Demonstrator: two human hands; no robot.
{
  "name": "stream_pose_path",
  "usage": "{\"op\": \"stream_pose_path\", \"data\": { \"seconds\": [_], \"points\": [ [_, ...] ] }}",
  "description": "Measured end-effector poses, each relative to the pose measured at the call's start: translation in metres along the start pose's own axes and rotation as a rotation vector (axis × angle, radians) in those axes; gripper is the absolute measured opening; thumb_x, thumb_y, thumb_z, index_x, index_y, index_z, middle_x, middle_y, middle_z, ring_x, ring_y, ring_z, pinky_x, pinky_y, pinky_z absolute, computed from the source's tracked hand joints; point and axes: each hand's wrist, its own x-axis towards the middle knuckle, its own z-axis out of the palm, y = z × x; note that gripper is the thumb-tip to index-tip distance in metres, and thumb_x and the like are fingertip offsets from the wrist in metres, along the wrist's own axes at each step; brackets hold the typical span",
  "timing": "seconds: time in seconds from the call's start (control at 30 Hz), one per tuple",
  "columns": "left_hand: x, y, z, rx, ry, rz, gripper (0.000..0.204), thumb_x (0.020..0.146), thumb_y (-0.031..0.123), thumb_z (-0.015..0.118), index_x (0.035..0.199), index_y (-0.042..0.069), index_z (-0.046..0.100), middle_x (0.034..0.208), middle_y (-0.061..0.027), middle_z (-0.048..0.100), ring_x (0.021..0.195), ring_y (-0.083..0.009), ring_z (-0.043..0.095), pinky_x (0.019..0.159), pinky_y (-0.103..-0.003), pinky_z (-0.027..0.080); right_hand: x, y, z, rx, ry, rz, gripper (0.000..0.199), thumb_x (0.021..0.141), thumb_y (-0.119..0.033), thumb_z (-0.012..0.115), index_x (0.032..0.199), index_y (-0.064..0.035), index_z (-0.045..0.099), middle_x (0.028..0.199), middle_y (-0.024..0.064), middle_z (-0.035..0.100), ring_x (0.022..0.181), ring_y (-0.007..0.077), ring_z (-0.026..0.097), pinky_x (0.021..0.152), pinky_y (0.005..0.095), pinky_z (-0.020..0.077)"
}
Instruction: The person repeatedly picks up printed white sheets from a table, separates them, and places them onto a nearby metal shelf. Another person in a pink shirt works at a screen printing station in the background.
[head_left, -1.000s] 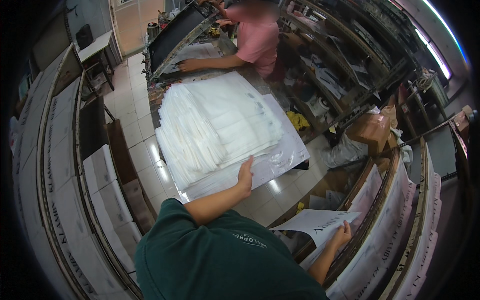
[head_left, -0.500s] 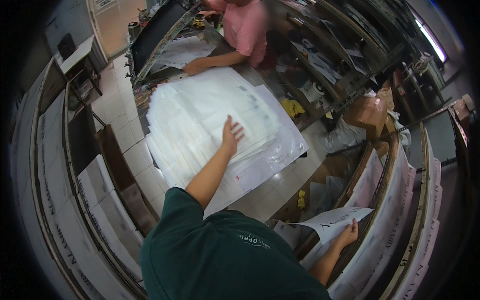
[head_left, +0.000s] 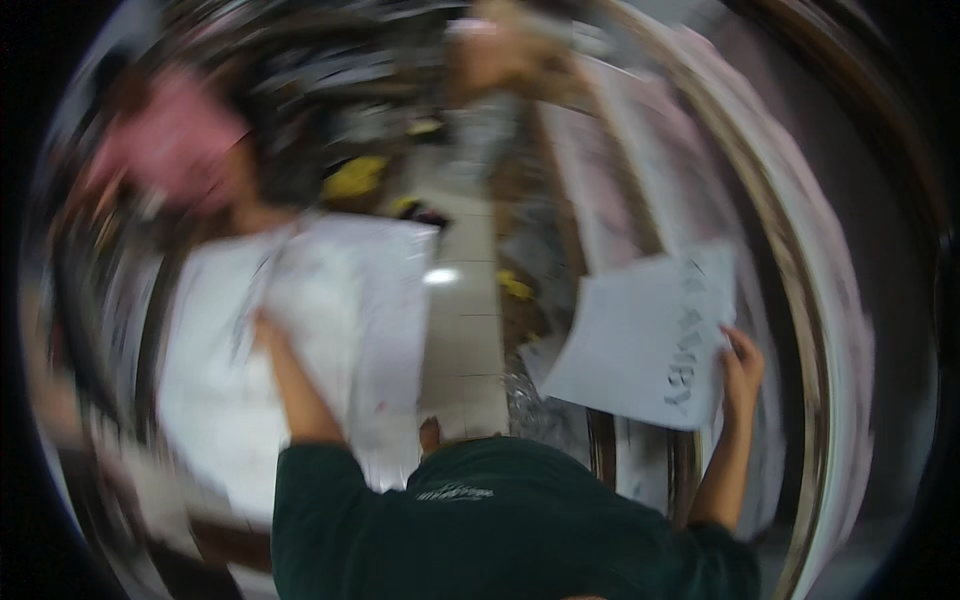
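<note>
A blurred view from above. At left, a co-worker in pink (head_left: 165, 140) stands beyond a wide stack of white bags (head_left: 290, 350). The left hand (head_left: 265, 325) lies on that stack — grip too blurred to tell. At right, the right hand (head_left: 742, 362) pinches a white printed sheet (head_left: 645, 335) by its edge, lifted clear of the shelves (head_left: 800, 300).

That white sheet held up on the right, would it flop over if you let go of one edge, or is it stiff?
The white sheet looks thin and flat, so probably light and floppy. The right hand grips only its right edge, yet it stays fairly spread, hinting at slight stiffness, though blur hides detail. The left hand rests on the white stack, whose smooth, glossy look suggests slippery sheets.
</note>
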Motion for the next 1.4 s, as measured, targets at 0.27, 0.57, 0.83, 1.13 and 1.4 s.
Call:
{"op": "stream_pose_path", "data": {
  "seconds": [0.27,0.57,0.83,1.13,1.4],
  "points": [
    [-0.121,-0.051,0.099,0.12,0.439,0.247,0.021,0.073,0.011,0.067,0.083,-0.004,0.057,0.074,-0.0101,0.059,0.058,-0.0155,0.054,0.051,-0.023,0.045,-0.044,-0.08,-0.164,-0.313,0.155,-0.006,0.031,0.065,0.005,0.044,0.087,-0.0002,0.064,0.082,0.0086,0.063,0.076,0.0133,0.056,0.071,0.0261,0.0447],
    [-0.145,-0.097,0.167,0.14,-0.174,0.078,0.032,0.084,0.021,0.055,0.1,-0.007,0.053,0.097,-0.0112,0.058,0.08,-0.0163,0.056,0.073,-0.025,0.046,-0.083,-0.075,-0.456,-0.79,0.366,0.243,0.021,0.068,0.001,0.044,0.084,-0.0051,0.056,0.087,-0.0001,0.056,0.086,0.0089,0.05,0.081,0.0217,0.0375],
    [-0.238,-0.184,0.164,0.15,-0.249,-0.057,0.031,0.081,0.022,0.061,0.096,-0.004,0.055,0.089,-0.0074,0.06,0.069,-0.0068,0.056,0.062,-0.013,0.048,-0.072,0.063,-0.608,-0.998,0.297,0.354,0.024,0.057,0.006,0.044,0.076,-0.0026,0.056,0.078,0.005,0.057,0.08,0.0159,0.053,0.073,0.0277,0.0413],
    [-0.341,-0.219,0.159,0.17,-0.269,-0.143,0.027,0.082,0.018,0.06,0.096,-0.004,0.054,0.086,-0.0064,0.058,0.067,-0.0059,0.055,0.06,-0.012,0.048,-0.054,0.173,-0.634,-0.876,0.199,0.325,0.024,0.062,0.007,0.041,0.074,-0.0043,0.058,0.079,0.01,0.059,0.086,0.0223,0.054,0.078,0.0326,0.0415],
    [-0.39,-0.227,0.165,0.127,-0.336,-0.128,0.029,0.082,0.017,0.058,0.098,-0.006,0.051,0.089,-0.0077,0.057,0.073,-0.0071,0.056,0.065,-0.012,0.05,-0.034,0.196,-0.633,-0.832,0.229,0.251,0.022,0.063,0.008,0.042,0.075,-0.002,0.057,0.08,0.0112,0.06,0.084,0.0235,0.054,0.078,0.0314,0.04]
  ]
}}
